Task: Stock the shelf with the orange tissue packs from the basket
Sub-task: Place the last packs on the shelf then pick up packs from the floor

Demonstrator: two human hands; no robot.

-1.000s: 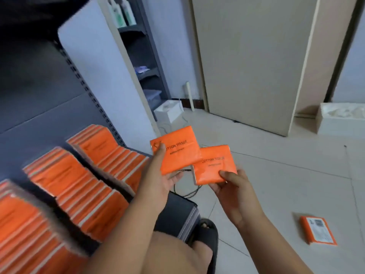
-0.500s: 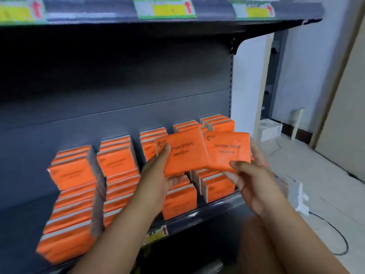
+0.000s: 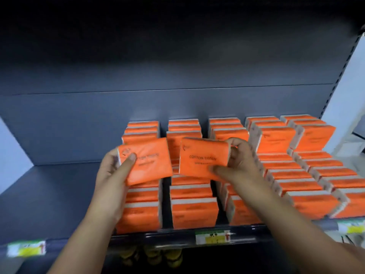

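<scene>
Dark shelf (image 3: 59, 194): each hand (image 3: 110, 171) (image 3: 243, 165) grips an orange tissue pack (image 3: 148, 161) (image 3: 203, 157).

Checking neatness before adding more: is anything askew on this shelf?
The front packs of the middle row appear to lean sideways, showing white edges, unlike the square-standing rows left of them. Otherwise nothing stands out.

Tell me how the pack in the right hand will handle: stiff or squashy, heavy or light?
Probably squashy: the pack looks pillowy, with rounded edges. Likely light: the right hand holds it by a pinch alone. Its smooth wrap may slip.
</scene>
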